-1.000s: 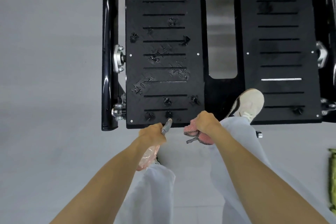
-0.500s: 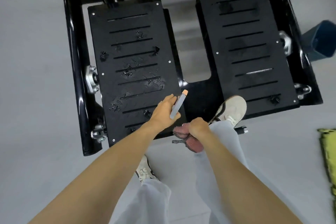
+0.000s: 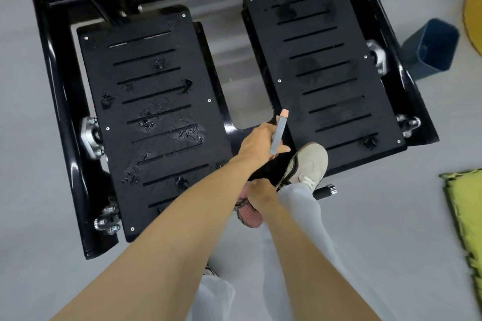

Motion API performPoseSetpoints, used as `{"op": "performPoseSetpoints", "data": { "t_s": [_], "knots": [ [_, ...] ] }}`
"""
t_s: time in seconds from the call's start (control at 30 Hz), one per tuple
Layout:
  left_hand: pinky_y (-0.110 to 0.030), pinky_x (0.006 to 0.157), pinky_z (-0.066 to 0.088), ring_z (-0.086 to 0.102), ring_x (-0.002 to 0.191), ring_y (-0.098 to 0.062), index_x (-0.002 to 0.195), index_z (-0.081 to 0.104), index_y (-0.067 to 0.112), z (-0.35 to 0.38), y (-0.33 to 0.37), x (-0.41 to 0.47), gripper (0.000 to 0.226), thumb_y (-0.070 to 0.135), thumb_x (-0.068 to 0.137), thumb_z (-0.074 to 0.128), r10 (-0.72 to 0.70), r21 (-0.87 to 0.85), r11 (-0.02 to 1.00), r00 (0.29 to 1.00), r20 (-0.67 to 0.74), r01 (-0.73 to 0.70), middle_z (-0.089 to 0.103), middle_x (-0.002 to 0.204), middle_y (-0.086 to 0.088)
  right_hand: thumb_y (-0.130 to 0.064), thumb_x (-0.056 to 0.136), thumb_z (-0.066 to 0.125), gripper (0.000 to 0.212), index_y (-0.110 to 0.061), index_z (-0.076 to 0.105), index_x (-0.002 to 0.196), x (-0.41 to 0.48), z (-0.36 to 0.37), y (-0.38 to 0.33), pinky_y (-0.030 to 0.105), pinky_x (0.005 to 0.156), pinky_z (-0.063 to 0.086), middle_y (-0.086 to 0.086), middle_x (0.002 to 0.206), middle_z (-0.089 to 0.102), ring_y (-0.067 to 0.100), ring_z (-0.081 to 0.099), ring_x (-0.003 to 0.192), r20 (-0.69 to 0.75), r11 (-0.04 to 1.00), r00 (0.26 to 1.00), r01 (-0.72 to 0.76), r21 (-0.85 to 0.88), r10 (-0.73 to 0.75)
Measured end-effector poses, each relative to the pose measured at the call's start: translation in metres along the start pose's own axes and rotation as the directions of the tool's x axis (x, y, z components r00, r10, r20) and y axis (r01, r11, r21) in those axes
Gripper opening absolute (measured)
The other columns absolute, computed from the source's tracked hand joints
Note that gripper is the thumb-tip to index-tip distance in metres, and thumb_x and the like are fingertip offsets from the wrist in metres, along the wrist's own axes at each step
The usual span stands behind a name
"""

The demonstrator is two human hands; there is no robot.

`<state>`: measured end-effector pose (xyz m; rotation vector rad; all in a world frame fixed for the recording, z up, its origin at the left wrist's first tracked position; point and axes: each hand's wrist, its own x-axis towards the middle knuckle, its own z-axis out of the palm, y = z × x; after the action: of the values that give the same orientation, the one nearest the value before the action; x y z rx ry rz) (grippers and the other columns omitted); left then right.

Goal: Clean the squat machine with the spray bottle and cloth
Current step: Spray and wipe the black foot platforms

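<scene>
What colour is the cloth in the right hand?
The cloth is pink with dark edging, seen in the head view below the right hand.

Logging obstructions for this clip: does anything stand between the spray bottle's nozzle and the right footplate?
Nothing visible does. The spray bottle, held by the left hand, has its nozzle at the inner edge of the right footplate. The shoe covers only its near corner, behind the nozzle.

The left grip [image 3: 258, 144] is curling round the bottle [image 3: 278, 133], arm [image 3: 182, 229] outstretched forward; the right grip [image 3: 259, 194] is clutching the cloth [image 3: 249, 216] just behind the left one.
</scene>
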<state>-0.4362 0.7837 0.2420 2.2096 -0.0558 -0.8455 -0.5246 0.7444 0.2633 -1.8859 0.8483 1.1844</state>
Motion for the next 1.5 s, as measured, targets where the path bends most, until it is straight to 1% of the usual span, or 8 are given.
{"op": "performPoseSetpoints", "data": {
  "t_s": [0.13, 0.27, 0.4, 0.67, 0.87, 1.0, 1.23, 1.5],
  "knots": [
    [-0.040, 0.082, 0.051, 0.061, 0.097, -0.027, 0.085, 0.056, 0.021, 0.017, -0.001, 0.009, 0.025, 0.036, 0.079, 0.074, 0.051, 0.050, 0.997, 0.995, 0.081, -0.056, 0.057, 0.115, -0.006, -0.011, 0.094, 0.049, 0.032, 0.006, 0.059, 0.119, 0.005, -0.001, 0.004, 0.004, 0.039, 0.034, 0.021, 0.126, 0.059, 0.028, 0.059, 0.097, 0.000, 0.996, 0.999, 0.047, 0.071, -0.047],
    [-0.047, 0.103, 0.041, 0.044, 0.128, -0.030, 0.120, 0.056, 0.016, 0.027, -0.011, 0.016, 0.040, 0.024, 0.084, 0.070, 0.043, -0.024, 0.999, 0.996, 0.073, -0.041, 0.037, 0.145, -0.009, -0.010, 0.094, 0.049, 0.031, 0.003, 0.061, 0.119, 0.017, 0.005, 0.012, 0.003, 0.041, 0.034, 0.020, 0.124, 0.060, 0.008, 0.041, 0.061, -0.017, 0.994, 0.998, 0.067, 0.084, -0.066],
    [-0.042, 0.114, 0.028, 0.024, 0.142, -0.028, 0.150, 0.025, 0.017, 0.011, -0.027, 0.010, 0.087, 0.021, 0.079, 0.076, 0.005, 0.051, 0.999, 0.992, 0.123, -0.012, 0.016, 0.156, -0.009, -0.001, 0.094, 0.036, 0.044, -0.014, 0.054, 0.133, 0.019, 0.013, 0.012, 0.017, 0.058, 0.041, 0.013, 0.122, 0.063, 0.018, 0.056, 0.091, -0.008, 0.995, 0.998, 0.068, 0.075, -0.068],
    [-0.040, 0.106, 0.037, 0.043, 0.129, -0.027, 0.146, 0.032, 0.013, -0.049, -0.096, -0.043, 0.064, 0.030, 0.092, 0.061, -0.205, -0.056, 0.978, 0.976, -0.074, 0.202, 0.042, 0.142, -0.013, -0.002, 0.086, 0.051, 0.051, -0.016, 0.047, 0.135, -0.001, 0.023, -0.003, 0.037, 0.092, 0.048, 0.005, 0.118, 0.056, 0.024, 0.054, 0.110, -0.070, 0.905, 0.996, 0.086, 0.417, -0.062],
    [-0.039, 0.087, 0.051, 0.064, 0.104, -0.023, 0.124, 0.052, 0.016, -0.095, -0.130, -0.111, 0.045, 0.049, 0.095, 0.048, -0.447, -0.462, 0.688, 0.828, 0.339, 0.560, 0.062, 0.120, -0.007, 0.006, 0.064, 0.051, 0.075, -0.015, 0.049, 0.135, -0.025, 0.043, -0.025, 0.043, 0.092, 0.052, 0.012, 0.123, 0.062, 0.030, 0.062, 0.108, 0.113, 0.827, 0.985, 0.048, 0.560, -0.134],
    [-0.034, 0.083, 0.048, 0.066, 0.094, -0.015, 0.109, 0.063, 0.022, -0.112, -0.140, -0.144, 0.025, 0.038, 0.090, 0.062, -0.303, -0.560, 0.663, 0.862, 0.406, 0.497, 0.069, 0.107, -0.002, 0.015, 0.082, 0.035, 0.056, -0.005, 0.050, 0.132, -0.049, 0.054, -0.046, 0.046, 0.098, 0.048, 0.020, 0.124, 0.062, 0.035, 0.060, 0.114, 0.243, 0.724, 0.932, 0.030, 0.689, -0.270],
    [-0.038, 0.092, 0.053, 0.067, 0.094, -0.021, 0.097, 0.061, 0.017, -0.150, -0.165, -0.166, 0.020, 0.005, 0.083, 0.069, -0.306, -0.635, 0.668, 0.921, 0.241, 0.388, 0.069, 0.103, -0.006, -0.051, 0.085, 0.056, 0.059, -0.023, 0.047, 0.136, -0.057, 0.103, -0.104, 0.057, 0.093, 0.048, 0.009, 0.134, 0.057, 0.036, 0.059, 0.115, 0.457, 0.766, 0.830, -0.058, 0.640, -0.320],
    [-0.028, 0.081, 0.053, 0.067, 0.092, -0.019, 0.104, 0.064, 0.010, -0.180, -0.203, -0.190, 0.027, 0.013, 0.079, 0.073, -0.370, -0.627, 0.695, 0.923, 0.106, 0.351, 0.070, 0.100, -0.005, -0.020, 0.094, 0.050, 0.023, -0.007, 0.063, 0.108, -0.052, 0.136, -0.136, 0.039, 0.091, 0.050, 0.011, 0.111, 0.066, 0.023, 0.064, 0.100, 0.241, 0.728, 0.930, 0.039, 0.684, -0.277]
  ]
}}
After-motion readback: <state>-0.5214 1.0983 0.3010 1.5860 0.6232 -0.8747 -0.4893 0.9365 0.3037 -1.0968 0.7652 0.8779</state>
